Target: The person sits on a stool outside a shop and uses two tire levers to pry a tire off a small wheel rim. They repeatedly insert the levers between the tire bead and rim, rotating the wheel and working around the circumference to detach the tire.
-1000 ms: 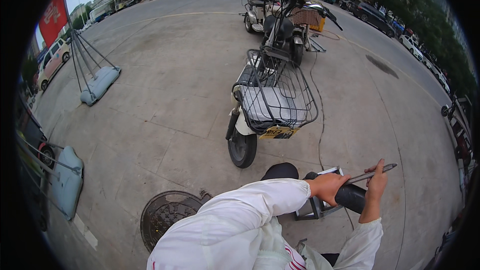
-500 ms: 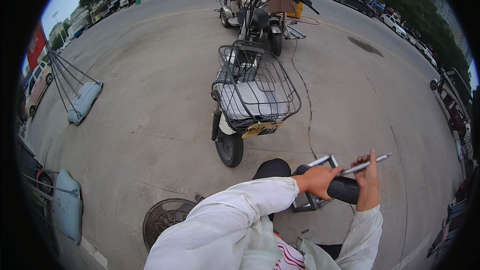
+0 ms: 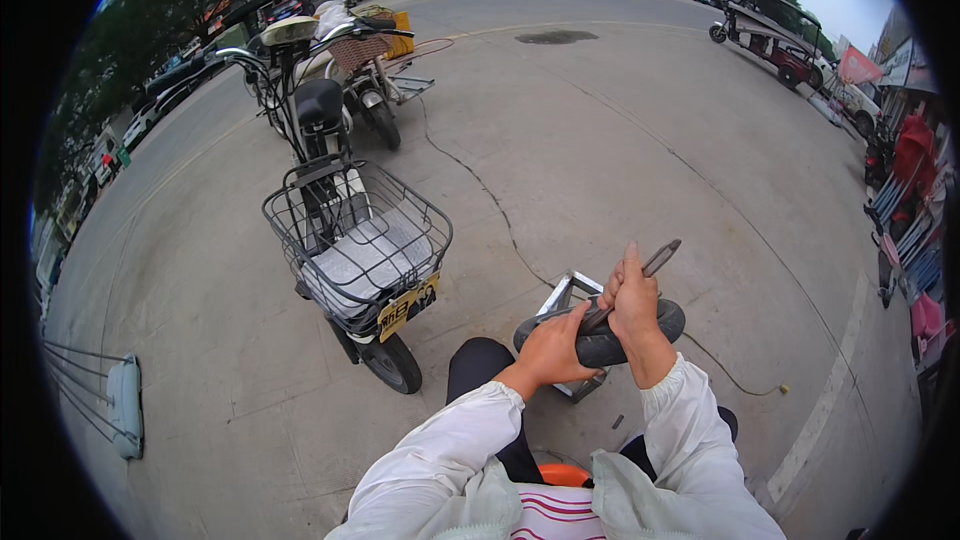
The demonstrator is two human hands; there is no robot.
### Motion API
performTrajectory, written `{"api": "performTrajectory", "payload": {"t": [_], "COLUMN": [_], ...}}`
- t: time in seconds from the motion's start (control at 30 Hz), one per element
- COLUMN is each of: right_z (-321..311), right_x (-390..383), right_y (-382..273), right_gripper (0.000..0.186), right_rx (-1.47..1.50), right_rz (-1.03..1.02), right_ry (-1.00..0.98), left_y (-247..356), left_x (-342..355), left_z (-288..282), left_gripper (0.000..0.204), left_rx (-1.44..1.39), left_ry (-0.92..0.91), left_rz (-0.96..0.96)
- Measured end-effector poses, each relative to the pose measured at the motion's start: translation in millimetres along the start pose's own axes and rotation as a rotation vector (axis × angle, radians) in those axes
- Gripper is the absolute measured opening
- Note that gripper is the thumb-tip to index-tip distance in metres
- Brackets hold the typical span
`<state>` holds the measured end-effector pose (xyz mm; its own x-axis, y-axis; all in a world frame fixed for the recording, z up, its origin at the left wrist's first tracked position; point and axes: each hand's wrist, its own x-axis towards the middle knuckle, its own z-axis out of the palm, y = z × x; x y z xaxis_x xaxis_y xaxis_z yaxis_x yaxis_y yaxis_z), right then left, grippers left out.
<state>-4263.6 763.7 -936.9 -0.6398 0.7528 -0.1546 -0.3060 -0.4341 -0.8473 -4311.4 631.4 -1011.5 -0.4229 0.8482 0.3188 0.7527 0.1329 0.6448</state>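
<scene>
A small black tyre (image 3: 668,320) lies tilted in front of me, over a silver metal stand (image 3: 562,292). My right hand (image 3: 632,308) is closed around a flat metal tyre lever (image 3: 662,257), its thumb stretched up along it. The lever's upper end sticks out above the fist; its lower end reaches the tyre between my hands. At the tyre's near left side, my left hand (image 3: 556,350) grips the tyre, fingers close to the lever's lower end. Its fingertips are partly hidden. Below the hands are my dark-trousered knees (image 3: 480,365).
Ahead to the left stands an electric scooter (image 3: 320,105) with a wire front basket (image 3: 350,240). Behind it is a three-wheeler (image 3: 375,105). A dark cable (image 3: 480,180) runs across the pavement to the stand. A yellowish cord (image 3: 740,375) lies at the right.
My view has swung to the right, so the scooter appears further left. The tyre now shows more of its ring, and the lever points more steeply up, with my right fist wrapped around it.
</scene>
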Motion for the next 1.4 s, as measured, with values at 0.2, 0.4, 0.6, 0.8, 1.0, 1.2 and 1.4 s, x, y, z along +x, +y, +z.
{"api": "performTrajectory", "payload": {"t": [0.2,0.4,0.6,0.8,1.0,1.2,1.4], "right_z": [7,-4,-63,-98,-98,-82,-49], "right_x": [-28,-54,-72,-81,-84,-49,-11], "right_y": [-29,-129,-116,-112,-143,-142,-134], "right_gripper": [0.052,0.049,0.045,0.045,0.048,0.048,0.05], "right_rx": [-0.354,-0.167,0.049,0.177,0.145,0.03,-0.076], "right_rz": [-0.271,-0.506,-0.447,-0.408,-0.506,-0.583,-0.562], "right_ry": [-0.252,-0.356,-0.171,-0.101,-0.194,-0.174,-0.19], "left_y": [10,0,0,3,-10,-4,-10], "left_x": [2,-20,-13,-4,18,45,47], "left_z": [6,31,28,28,3,2,-1], "left_gripper": [0.086,0.106,0.068,0.06,0.059,0.053,0.054], "left_rx": [-0.033,0.016,0.084,0.108,0.021,0.103,0.052], "left_ry": [-0.047,-0.054,-0.107,-0.09,-0.127,-0.031,0.0], "left_rz": [-0.023,0.09,0.249,0.231,0.149,0.195,0.23]}}
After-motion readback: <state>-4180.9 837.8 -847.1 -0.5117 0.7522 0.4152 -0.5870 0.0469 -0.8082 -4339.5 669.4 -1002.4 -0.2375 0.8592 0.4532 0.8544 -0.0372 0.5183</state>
